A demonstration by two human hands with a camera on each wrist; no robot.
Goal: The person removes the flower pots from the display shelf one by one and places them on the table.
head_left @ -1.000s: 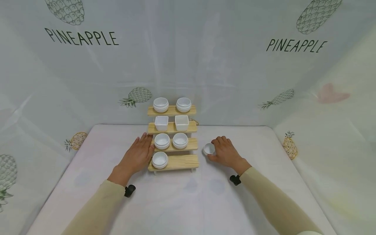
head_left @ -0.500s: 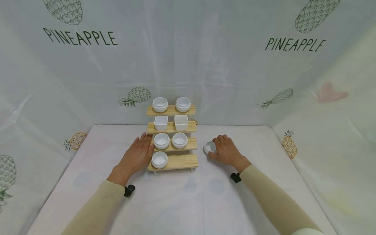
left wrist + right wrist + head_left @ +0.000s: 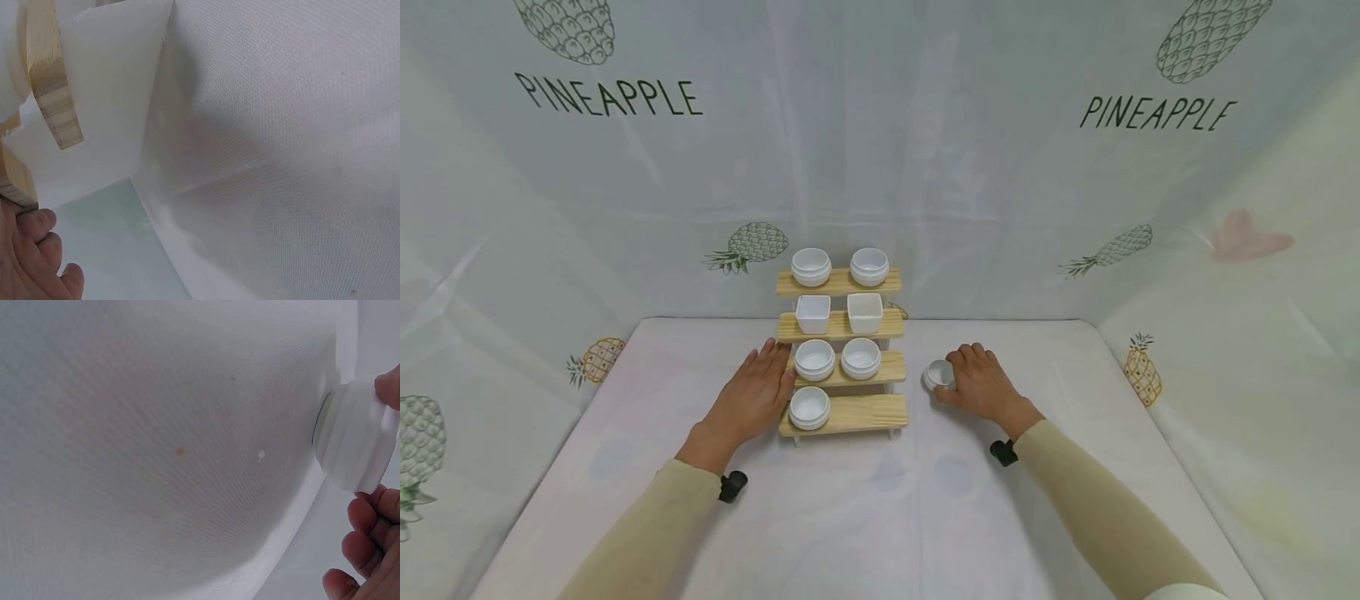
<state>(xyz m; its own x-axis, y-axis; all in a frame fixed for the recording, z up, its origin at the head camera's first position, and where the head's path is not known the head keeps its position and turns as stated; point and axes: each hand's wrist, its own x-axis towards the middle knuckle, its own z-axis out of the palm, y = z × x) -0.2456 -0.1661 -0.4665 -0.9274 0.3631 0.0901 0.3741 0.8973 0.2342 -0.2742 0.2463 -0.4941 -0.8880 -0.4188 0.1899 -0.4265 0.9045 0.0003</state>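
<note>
A tiered wooden stand (image 3: pixel 868 412) bears small white bowls on its boards. My left hand (image 3: pixel 752 393) lies along the stand's left side, fingers straight; in the left wrist view its fingertips (image 3: pixel 39 222) are right at the end of a board. To the right of the stand, my right hand (image 3: pixel 976 385) pinches a small round white ramekin (image 3: pixel 937 375) between thumb and fingers. In the right wrist view, the ramekin (image 3: pixel 356 437) has a ridged side, and its base is right at the tablecloth. On the lowest board one round ramekin (image 3: pixel 809 407) stands at the left.
Two round ramekins (image 3: pixel 860 357) stand on the board above, two square dishes (image 3: pixel 864 312) higher up, and two round ramekins (image 3: pixel 869 265) on top. The white-covered table (image 3: pixel 850 517) meets a pineapple-print curtain (image 3: pixel 1000 183) right behind the stand.
My right hand has shifted slightly right and back with the ramekin, a little farther from the stand. The left hand has stayed at the stand's side.
</note>
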